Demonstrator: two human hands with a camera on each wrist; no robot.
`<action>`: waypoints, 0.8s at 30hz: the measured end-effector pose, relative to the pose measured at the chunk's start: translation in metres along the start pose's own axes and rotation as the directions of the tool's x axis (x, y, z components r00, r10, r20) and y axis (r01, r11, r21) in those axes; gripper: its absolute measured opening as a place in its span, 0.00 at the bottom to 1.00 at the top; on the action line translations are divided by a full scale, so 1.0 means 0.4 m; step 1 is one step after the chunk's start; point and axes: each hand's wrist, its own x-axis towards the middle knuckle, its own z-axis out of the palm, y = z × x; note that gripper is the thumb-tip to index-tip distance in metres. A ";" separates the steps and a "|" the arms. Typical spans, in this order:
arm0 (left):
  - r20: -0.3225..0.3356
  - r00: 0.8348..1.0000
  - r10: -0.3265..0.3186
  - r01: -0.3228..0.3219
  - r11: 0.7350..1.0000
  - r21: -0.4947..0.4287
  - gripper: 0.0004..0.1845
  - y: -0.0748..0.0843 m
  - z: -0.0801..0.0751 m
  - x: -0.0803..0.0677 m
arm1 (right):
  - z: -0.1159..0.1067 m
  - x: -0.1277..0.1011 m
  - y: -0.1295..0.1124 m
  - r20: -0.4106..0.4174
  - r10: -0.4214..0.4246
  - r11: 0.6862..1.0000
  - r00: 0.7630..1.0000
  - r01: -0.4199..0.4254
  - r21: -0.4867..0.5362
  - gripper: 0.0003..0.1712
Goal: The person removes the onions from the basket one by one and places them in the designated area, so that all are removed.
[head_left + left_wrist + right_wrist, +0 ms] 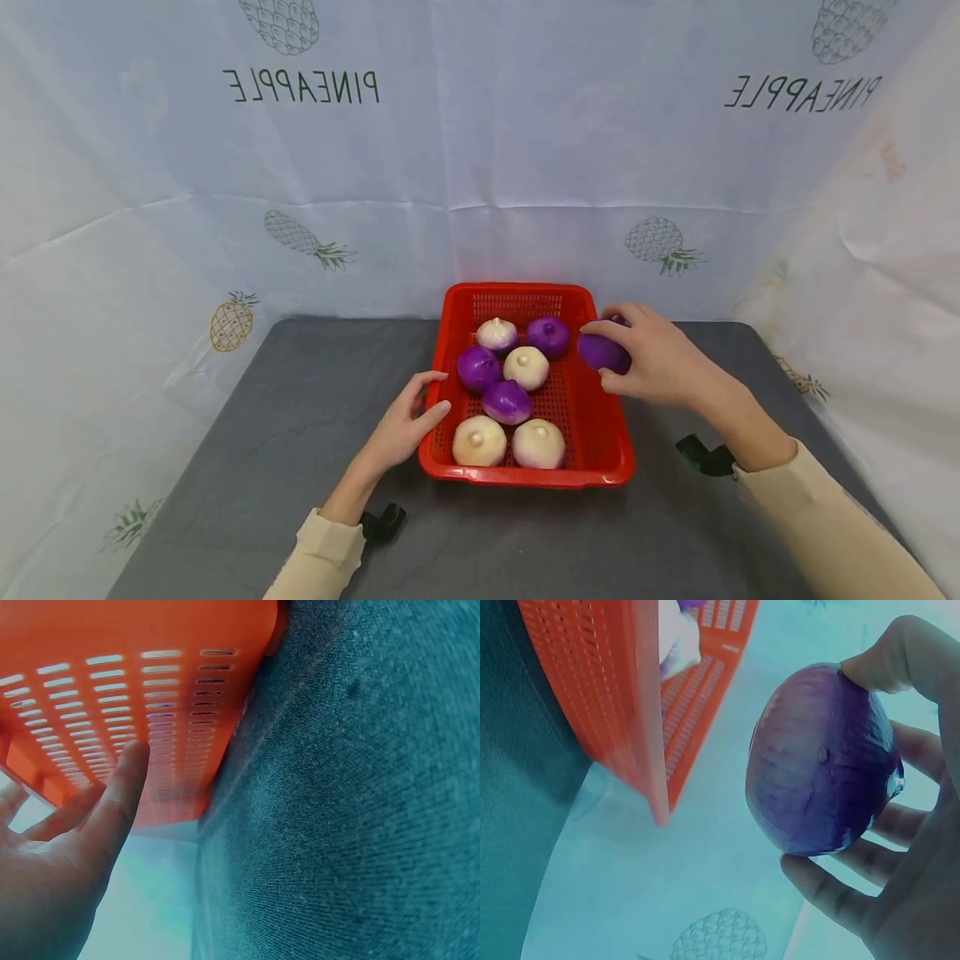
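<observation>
My right hand holds a glossy purple onion between thumb and fingertips, at the right rim of a red plastic basket. In the right wrist view the onion is outside the basket wall. My left hand is at the basket's left rim, its fingers fairly straight along the slotted side. Inside the basket lie several onions: purple ones, such as the purple onion near the middle, and white ones tinged purple, such as the white onion at the front left.
The basket stands on a dark grey table. Behind it hangs a pale curtain printed with pineapples, which also runs along both sides. A black strap is at my right wrist and another black strap at my left.
</observation>
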 end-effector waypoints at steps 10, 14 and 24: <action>-0.002 1.000 -0.010 0.010 1.000 -0.026 0.28 0.003 0.002 -0.002 | 0.003 0.015 0.061 -0.057 0.060 0.998 0.997 -0.061 -0.020 0.33; -0.003 1.000 -0.010 0.010 1.000 -0.022 0.28 0.003 0.002 -0.003 | 0.015 0.022 0.093 -0.054 0.092 0.996 0.994 -0.093 -0.013 0.31; -0.006 1.000 -0.021 0.021 0.999 -0.027 0.29 0.003 0.003 -0.003 | 0.069 0.045 0.183 -0.032 0.183 0.983 0.983 -0.183 0.018 0.31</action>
